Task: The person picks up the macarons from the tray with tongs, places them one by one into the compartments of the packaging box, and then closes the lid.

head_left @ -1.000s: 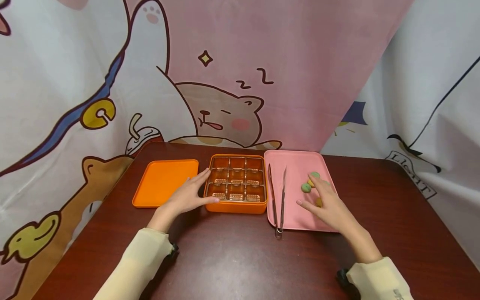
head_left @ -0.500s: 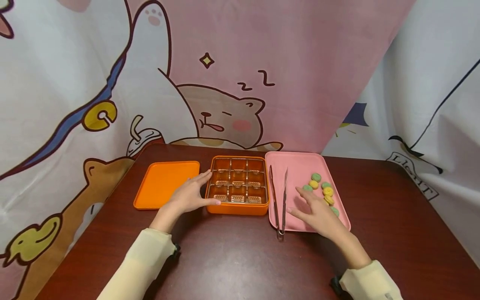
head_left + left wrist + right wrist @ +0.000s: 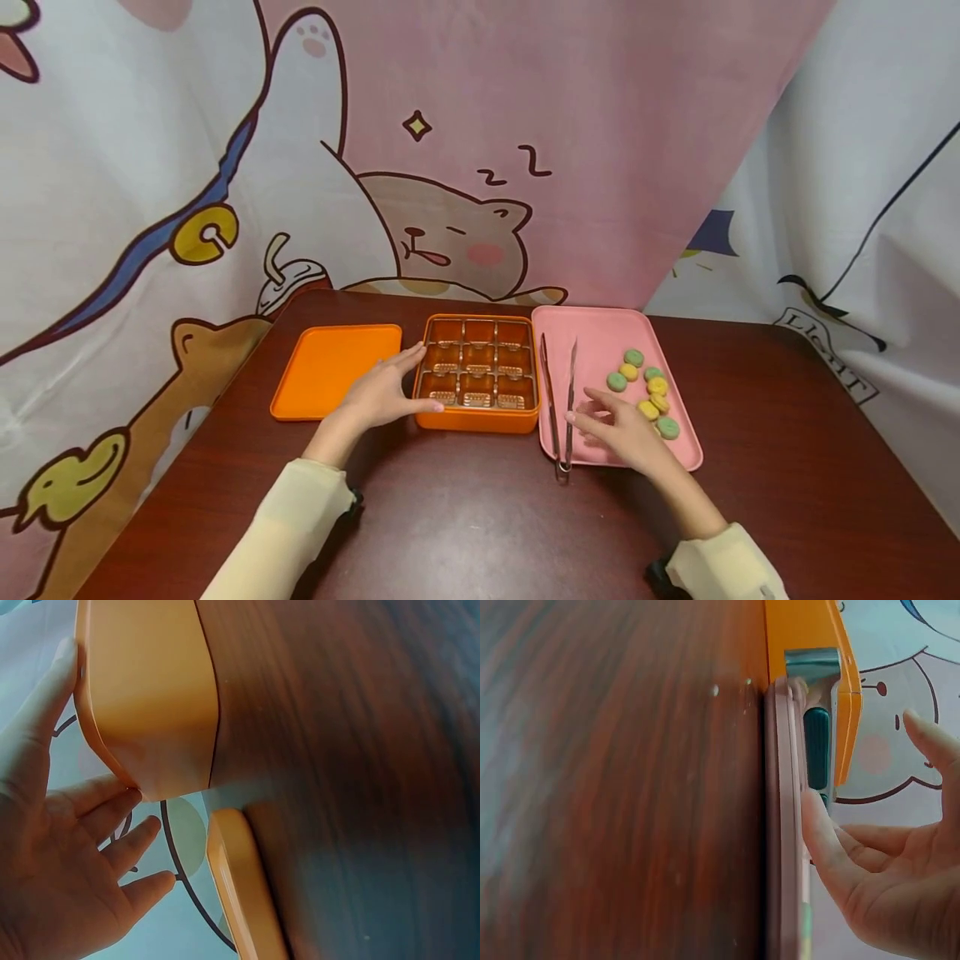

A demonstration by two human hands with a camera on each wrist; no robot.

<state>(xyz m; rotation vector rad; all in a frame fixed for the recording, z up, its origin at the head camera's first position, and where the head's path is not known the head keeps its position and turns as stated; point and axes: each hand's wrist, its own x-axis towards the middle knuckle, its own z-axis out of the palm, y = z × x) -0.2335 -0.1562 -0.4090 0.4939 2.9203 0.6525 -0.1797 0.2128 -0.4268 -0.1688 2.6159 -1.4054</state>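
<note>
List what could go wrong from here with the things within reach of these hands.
The tongs have their joined end sticking out past the near edge of the pink tray; a bump might shift them. The loose macarons lie close to the right hand and could get knocked. The left hand touches the orange box, so a push might slide it.

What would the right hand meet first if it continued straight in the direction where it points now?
Most likely the metal tongs on the pink tray, though the right hand might pass above them, as its height is unclear.
</note>
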